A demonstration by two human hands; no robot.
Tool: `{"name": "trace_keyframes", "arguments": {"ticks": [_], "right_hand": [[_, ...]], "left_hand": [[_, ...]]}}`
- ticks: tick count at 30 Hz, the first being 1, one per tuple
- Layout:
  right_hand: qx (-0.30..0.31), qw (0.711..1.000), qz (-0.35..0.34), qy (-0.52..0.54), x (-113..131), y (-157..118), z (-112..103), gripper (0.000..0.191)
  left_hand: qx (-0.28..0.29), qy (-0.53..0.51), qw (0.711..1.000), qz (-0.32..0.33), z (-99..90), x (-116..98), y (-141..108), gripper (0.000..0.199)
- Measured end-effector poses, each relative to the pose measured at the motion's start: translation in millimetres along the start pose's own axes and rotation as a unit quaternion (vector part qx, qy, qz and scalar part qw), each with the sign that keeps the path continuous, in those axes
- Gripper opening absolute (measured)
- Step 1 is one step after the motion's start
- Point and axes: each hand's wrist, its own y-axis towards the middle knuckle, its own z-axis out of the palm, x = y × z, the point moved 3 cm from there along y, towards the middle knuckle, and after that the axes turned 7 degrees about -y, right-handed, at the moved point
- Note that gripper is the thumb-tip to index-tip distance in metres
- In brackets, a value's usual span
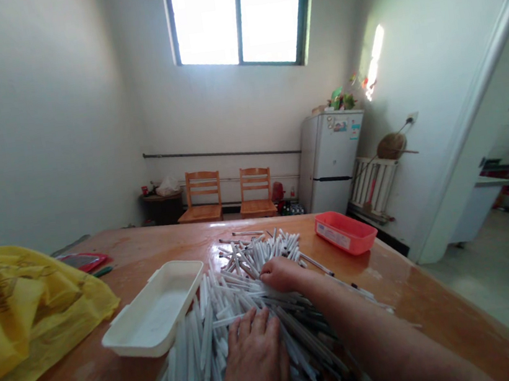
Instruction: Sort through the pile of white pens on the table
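Note:
A large heap of slim whitish pen barrels [199, 341], some with dark ends, spreads over the table in front of me. My left hand [254, 356] rests palm down on the near part of the heap, its fingers stretched out. Farther in, my right hand [280, 274] is closed with its fingers curled down among the barrels. Whatever lies within those fingers is hidden. An empty cream plastic box [155, 313] stands just left of the heap. To the right and farther back sits a red plastic basket [347, 232] with a pale label.
A crumpled yellow plastic bag [31, 313] covers the left side of the brown table [135, 247]. Behind it lies a red-rimmed object [99, 261]. Two wooden chairs [204, 194] and a fridge [332, 161] stand beyond the far edge.

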Motion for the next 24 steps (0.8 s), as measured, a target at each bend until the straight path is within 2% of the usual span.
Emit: {"name": "trace_keyframes", "arguments": {"ticks": [8, 18, 21, 24], "right_hand": [[0.035, 0.999, 0.023, -0.020, -9.5, 18.1, 3.6, 0.026], [0.058, 0.997, 0.051, -0.024, -36.4, 14.4, -3.9, 0.027], [0.055, 0.997, 0.048, -0.015, -32.7, 14.6, -4.8, 0.026], [0.052, 0.998, 0.029, 0.007, -18.6, 14.9, -3.8, 0.025]], "left_hand": [[0.005, -0.004, 1.000, -0.007, -0.2, 1.5, 0.5, 0.046], [-0.004, -0.007, 1.000, -0.002, 0.6, 3.3, -0.9, 0.046], [-0.007, -0.008, 1.000, 0.004, 1.5, 4.3, -1.0, 0.046], [-0.005, -0.008, 1.000, 0.005, 2.1, 5.0, -1.7, 0.046]]}}
